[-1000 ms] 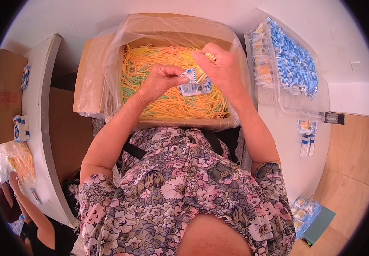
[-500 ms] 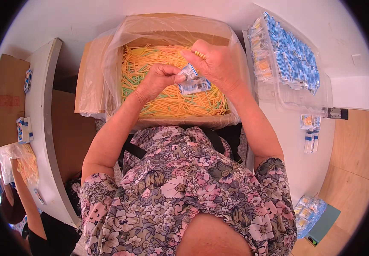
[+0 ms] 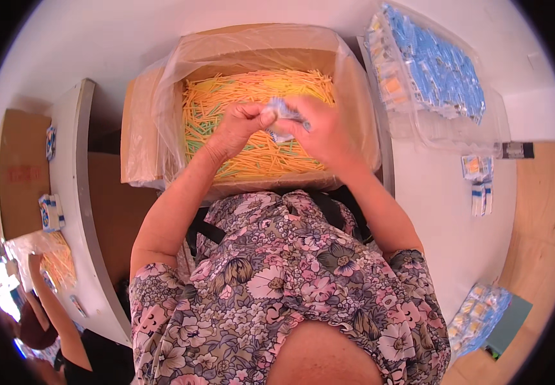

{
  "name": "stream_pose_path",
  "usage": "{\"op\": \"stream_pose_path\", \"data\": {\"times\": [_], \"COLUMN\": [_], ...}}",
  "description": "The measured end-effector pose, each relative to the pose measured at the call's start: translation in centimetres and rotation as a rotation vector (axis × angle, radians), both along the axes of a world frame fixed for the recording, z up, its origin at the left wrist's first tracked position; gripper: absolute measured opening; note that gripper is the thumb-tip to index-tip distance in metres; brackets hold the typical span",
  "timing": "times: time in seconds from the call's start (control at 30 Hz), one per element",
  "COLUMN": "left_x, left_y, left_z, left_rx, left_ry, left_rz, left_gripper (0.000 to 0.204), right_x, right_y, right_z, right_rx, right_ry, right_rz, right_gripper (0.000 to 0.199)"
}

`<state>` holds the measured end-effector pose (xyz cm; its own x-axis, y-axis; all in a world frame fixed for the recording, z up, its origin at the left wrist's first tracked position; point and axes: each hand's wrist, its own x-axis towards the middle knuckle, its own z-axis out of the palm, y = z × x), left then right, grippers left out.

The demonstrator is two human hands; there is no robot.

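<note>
A: What is changing here, compared with a moment ago?

B: Half a second back the small blue and white packet (image 3: 282, 115) was held up flat and plain to see between the hands. Now the right hand (image 3: 319, 131) is closing over it and the left hand (image 3: 239, 125) is pinching at its left edge, so the packet is looking crumpled and mostly covered. My reading is that the packet is being worked at, opened or filled, rather than set down.

A: And the fingers themselves?

B: The left fingers (image 3: 255, 115) are curling in tight, almost a fist, with the tips nipping the packet's edge. The right fingers (image 3: 300, 109) are bending over the top of it, nearly closed (I cannot tell whether a stick is caught in there too).

A: Where is that happening?

B: Just beyond the floral blouse (image 3: 290, 289), over the middle of the cardboard box (image 3: 142, 138) lined with clear plastic and full of yellow and orange sticks (image 3: 252, 157). Further off to the right, a clear bag of blue packets (image 3: 434, 70) is lying on the white table (image 3: 444, 192).
</note>
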<state>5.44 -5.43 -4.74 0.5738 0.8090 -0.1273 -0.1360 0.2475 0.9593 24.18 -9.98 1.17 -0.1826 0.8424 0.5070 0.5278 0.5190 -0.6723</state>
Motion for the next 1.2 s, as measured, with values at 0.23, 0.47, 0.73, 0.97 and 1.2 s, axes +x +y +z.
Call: {"op": "stream_pose_path", "data": {"times": [0.23, 0.47, 0.73, 0.97, 1.2], "left_x": [2.8, 7.0, 4.2, 5.1, 4.7], "left_y": [2.0, 4.5, 6.2, 5.6, 1.7], "left_z": [1.6, -5.7, -7.2, -4.0, 0.4], "left_rx": [0.317, 0.954, 0.44, 0.601, 0.221], "left_ry": [0.552, 0.912, 0.617, 0.595, 0.145], "left_rz": [-0.183, -0.096, 0.036, 0.118, -0.039], "left_gripper": [0.026, 0.046, 0.023, 0.011, 0.015], "right_x": [14.1, 30.8, 42.0, 43.2, 12.3], "right_y": [-10.8, -19.2, -18.9, -17.1, -11.0], "right_z": [3.7, 3.0, 0.5, 0.3, 4.8], "right_rx": [-0.359, -0.171, -0.164, 0.381, 0.366], "right_ry": [0.166, 0.274, 0.175, -0.592, -0.368], "right_rz": [-0.131, -0.863, -1.142, -1.273, -0.364], "right_gripper": [0.015, 0.018, 0.027, 0.026, 0.017]}}
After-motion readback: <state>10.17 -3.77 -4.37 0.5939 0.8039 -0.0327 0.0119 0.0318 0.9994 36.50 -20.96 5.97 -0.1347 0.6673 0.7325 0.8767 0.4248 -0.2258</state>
